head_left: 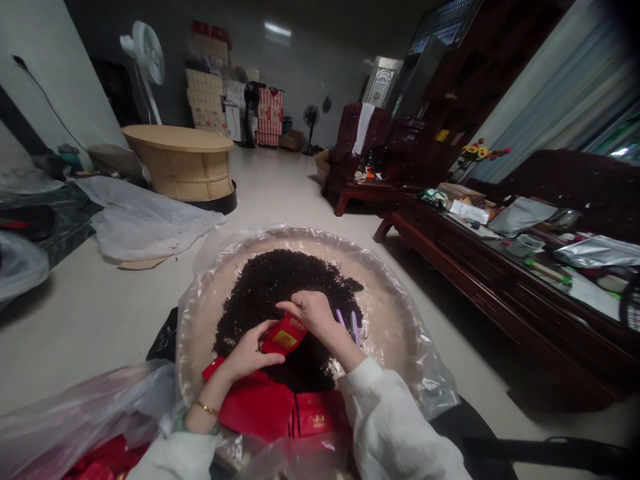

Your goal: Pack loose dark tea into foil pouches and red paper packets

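A small red packet (285, 335) with gold print is tilted over a heap of dark, dry, tea-like leaves (270, 277). My left hand (253, 350) wraps round its lower left side, thumb below and fingers behind. At its upper edge, my right hand (313, 312) is closed with the fingers curled, seemingly gripping the top; the fingertips are partly hidden. The leaves lie on a plastic-lined round tray (395, 313). Just right of my right hand, a purple-handled tool (355, 327), perhaps scissors, rests on the leaves. More flat red packets (320, 413) lie below my wrists.
A long dark wooden table (450, 247) covered with bags and papers runs along the right. Clear plastic sheeting (145, 213) lies on the floor at left, near a round woven stand (185, 163). More red packets (107, 460) sit in plastic at lower left.
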The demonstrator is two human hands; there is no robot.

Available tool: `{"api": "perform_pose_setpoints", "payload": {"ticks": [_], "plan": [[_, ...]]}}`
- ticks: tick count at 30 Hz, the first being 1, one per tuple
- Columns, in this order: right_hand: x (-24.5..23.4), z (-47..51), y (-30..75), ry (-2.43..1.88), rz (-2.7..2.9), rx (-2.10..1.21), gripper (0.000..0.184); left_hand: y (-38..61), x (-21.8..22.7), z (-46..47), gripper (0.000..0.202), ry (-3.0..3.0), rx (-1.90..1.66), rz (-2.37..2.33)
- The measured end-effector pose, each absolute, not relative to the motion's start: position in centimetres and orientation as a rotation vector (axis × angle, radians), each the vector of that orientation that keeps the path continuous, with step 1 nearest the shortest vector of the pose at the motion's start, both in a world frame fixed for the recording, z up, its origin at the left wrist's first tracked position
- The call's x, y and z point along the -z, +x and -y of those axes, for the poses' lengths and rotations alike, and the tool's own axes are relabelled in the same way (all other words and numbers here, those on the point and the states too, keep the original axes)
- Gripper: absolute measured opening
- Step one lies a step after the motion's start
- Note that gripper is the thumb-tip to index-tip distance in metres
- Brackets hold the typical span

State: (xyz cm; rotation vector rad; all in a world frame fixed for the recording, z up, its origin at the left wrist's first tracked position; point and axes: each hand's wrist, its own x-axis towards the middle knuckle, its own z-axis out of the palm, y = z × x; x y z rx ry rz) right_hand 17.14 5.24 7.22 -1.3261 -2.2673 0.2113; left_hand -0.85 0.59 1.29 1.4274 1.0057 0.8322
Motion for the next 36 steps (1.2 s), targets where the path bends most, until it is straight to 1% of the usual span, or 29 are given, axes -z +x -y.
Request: {"api": "perform_pose_setpoints", "payload": {"ticks": [1,2,6,9,11,13,14,16,18,19,21,24,26,27,30,31,32,34,36], "plan": [[-7.0,-5.0,16.9,-1.315,2.293,-0.214,0.054,-0.9,-1.3,-0.7,0.063,1.395,-0.874,-0.984],[-6.7,-4.7,16.4,-1.299,2.323,-0.218,0.054,-0.9,-1.2,-0.7,0.063,1.381,-0.889,-0.978],[-5.7,-3.6,14.1,-1.251,2.403,-0.247,0.051,-0.8,-1.4,-0.5,0.044,1.473,-0.832,-1.102],[-6.4,-3.6,14.1,-1.332,2.304,-0.292,0.046,-0.7,-1.7,-0.3,0.038,1.42,-0.76,-1.122],[-7.2,-3.8,15.9,-1.455,2.173,-0.31,0.038,-0.7,-1.9,-0.2,0.042,1.302,-0.735,-1.095],[-7.5,-3.9,18.9,-1.658,2.037,-0.285,0.029,-0.7,-2.0,-0.2,0.049,1.184,-0.775,-1.076],[-7.3,-3.8,20.6,-1.793,1.976,-0.25,0.03,-0.8,-2.0,-0.2,0.053,1.137,-0.809,-1.073],[-6.2,-3.4,23.8,-2.092,1.906,-0.225,0.045,-0.8,-2.0,-0.3,0.058,1.065,-0.863,-1.066],[-4.4,-2.6,26.2,-2.308,1.907,-0.313,0.064,-0.8,-1.9,-0.3,0.06,1.022,-0.885,-1.059],[-3.4,-2.2,27.0,-2.327,1.937,-0.379,0.071,-0.7,-1.8,-0.4,0.06,1.011,-0.888,-1.056],[-1.7,-1.6,27.8,-2.353,1.944,-0.484,0.08,-0.7,-1.6,-0.4,0.059,1.011,-0.884,-1.052],[-0.4,-1.5,28.1,-2.311,1.811,-0.591,0.088,-0.7,-1.4,-0.3,0.057,1.027,-0.87,-1.044],[-0.4,-2.0,28.3,-2.216,1.661,-0.689,0.085,-0.7,-1.3,-0.3,0.056,1.023,-0.871,-1.04],[-0.6,-2.3,28.5,-2.165,1.598,-0.739,0.079,-0.7,-1.3,-0.3,0.056,1.019,-0.874,-1.042],[-1.9,-2.6,29.4,-2.051,1.522,-0.845,0.053,-0.6,-1.4,-0.3,0.055,1.018,-0.875,-1.055],[-2.6,-2.6,29.5,-1.996,1.516,-0.902,0.05,-0.6,-1.5,-0.3,0.054,1.022,-0.871,-1.06],[-3.3,-2.4,29.6,-1.918,1.499,-0.985,0.051,-0.6,-1.5,-0.2,0.052,1.026,-0.867,-1.064],[-4.9,-1.9,29.0,-1.73,1.486,-1.173,0.06,-0.5,-1.6,-0.2,0.049,1.03,-0.859,-1.068],[-6.4,-1.4,27.7,-1.582,1.592,-1.232,0.064,-0.5,-1.5,-0.2,0.047,1.038,-0.851,-1.064]]}}
